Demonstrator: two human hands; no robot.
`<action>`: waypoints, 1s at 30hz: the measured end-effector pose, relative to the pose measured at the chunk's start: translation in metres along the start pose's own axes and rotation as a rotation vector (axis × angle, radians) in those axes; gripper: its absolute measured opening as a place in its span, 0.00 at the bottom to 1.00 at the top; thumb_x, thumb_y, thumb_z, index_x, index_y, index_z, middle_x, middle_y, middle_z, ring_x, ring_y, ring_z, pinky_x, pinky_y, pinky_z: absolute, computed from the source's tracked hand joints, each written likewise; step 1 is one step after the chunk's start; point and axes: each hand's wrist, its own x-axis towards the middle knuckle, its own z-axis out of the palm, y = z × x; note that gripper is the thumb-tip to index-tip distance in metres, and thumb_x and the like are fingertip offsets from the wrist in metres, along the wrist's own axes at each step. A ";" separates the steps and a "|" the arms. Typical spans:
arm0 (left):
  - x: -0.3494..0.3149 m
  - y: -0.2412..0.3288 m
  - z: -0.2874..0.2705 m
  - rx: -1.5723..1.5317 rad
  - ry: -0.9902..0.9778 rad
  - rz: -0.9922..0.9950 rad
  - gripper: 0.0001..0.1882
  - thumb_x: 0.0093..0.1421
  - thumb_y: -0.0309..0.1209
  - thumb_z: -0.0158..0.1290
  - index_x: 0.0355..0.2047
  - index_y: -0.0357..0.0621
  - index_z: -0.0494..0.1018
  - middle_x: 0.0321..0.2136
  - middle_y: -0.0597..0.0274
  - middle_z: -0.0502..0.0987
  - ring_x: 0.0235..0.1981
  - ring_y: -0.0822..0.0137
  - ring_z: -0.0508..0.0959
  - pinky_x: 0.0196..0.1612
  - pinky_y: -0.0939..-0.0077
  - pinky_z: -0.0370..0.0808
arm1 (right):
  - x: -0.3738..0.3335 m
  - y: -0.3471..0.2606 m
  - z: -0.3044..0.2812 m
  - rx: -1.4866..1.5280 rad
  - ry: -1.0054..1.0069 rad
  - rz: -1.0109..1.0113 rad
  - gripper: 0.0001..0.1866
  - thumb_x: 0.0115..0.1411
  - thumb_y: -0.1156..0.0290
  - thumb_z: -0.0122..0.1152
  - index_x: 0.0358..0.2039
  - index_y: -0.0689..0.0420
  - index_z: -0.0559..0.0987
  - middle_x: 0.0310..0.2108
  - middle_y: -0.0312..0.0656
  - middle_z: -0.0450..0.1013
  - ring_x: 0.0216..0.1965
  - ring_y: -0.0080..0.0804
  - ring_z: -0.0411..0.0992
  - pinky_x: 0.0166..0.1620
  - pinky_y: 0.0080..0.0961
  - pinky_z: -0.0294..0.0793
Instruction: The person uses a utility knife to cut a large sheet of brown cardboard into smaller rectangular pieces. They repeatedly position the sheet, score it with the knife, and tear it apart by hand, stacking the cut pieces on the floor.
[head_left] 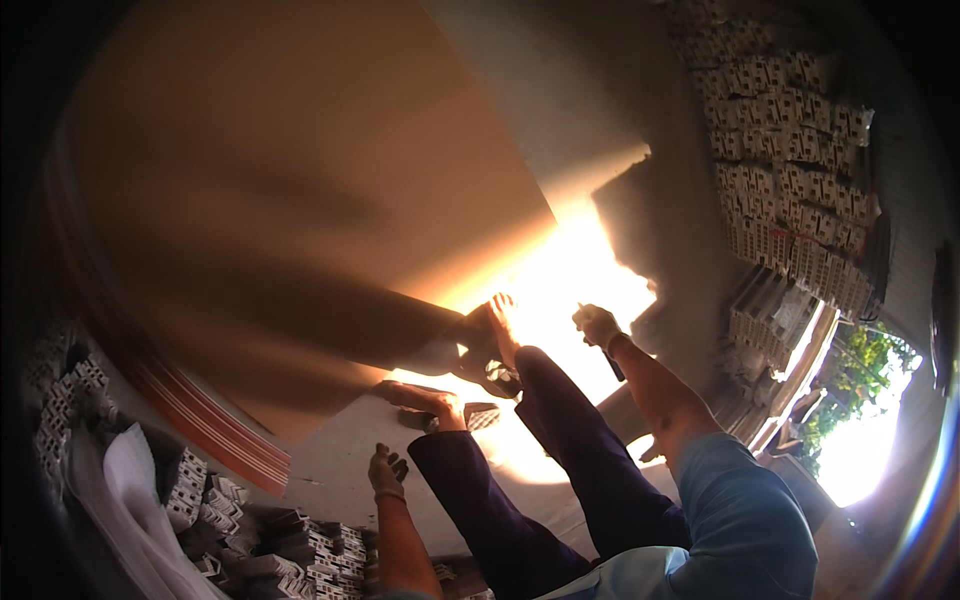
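Observation:
My right hand (pixel 598 325) is closed around a slim dark tool (pixel 615 366), whose end sticks out below the fist; its kind cannot be made out. That hand is held out in front of me, above brightly sunlit floor. My left hand (pixel 388 472) hangs lower, beside my left leg, with its fingers curled in and nothing visible in them. In front of my feet lies a large brown sheet (pixel 280 170), touched by neither hand. One bare foot (pixel 503 318) is at the sheet's sunlit edge. A patterned sandal (pixel 483 416) lies by the other foot.
Stacks of white hollow profiles (pixel 790 150) rise along the right side. More cut profiles (pixel 320 555) lie at the lower left, next to white sheeting (pixel 130 480). Layered reddish-brown strips (pixel 215 420) edge the sheet's left side. A bright opening with greenery (pixel 855 375) is at the right.

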 end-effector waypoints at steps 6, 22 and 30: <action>-0.173 -0.005 -0.094 0.087 -0.008 -0.054 0.19 0.60 0.41 0.54 0.40 0.35 0.72 0.24 0.56 0.73 0.16 0.64 0.72 0.18 0.71 0.70 | -0.135 -0.001 -0.134 0.020 -0.130 -0.002 0.14 0.62 0.58 0.56 0.36 0.57 0.76 0.27 0.38 0.74 0.22 0.24 0.72 0.25 0.24 0.76; -0.374 0.096 -0.157 -0.026 -0.143 0.148 0.16 0.63 0.43 0.52 0.36 0.41 0.73 0.23 0.60 0.75 0.20 0.65 0.74 0.24 0.71 0.71 | -0.272 -0.321 -0.260 -0.101 -0.018 -0.475 0.10 0.62 0.62 0.56 0.34 0.57 0.75 0.24 0.40 0.73 0.13 0.24 0.66 0.16 0.24 0.66; -0.346 0.376 -0.241 -0.390 -0.175 0.284 0.15 0.62 0.45 0.52 0.36 0.47 0.73 0.23 0.65 0.74 0.21 0.70 0.71 0.28 0.72 0.73 | -0.350 -0.518 -0.213 0.079 -0.120 -0.502 0.14 0.62 0.60 0.54 0.35 0.59 0.75 0.26 0.42 0.74 0.18 0.29 0.71 0.20 0.25 0.73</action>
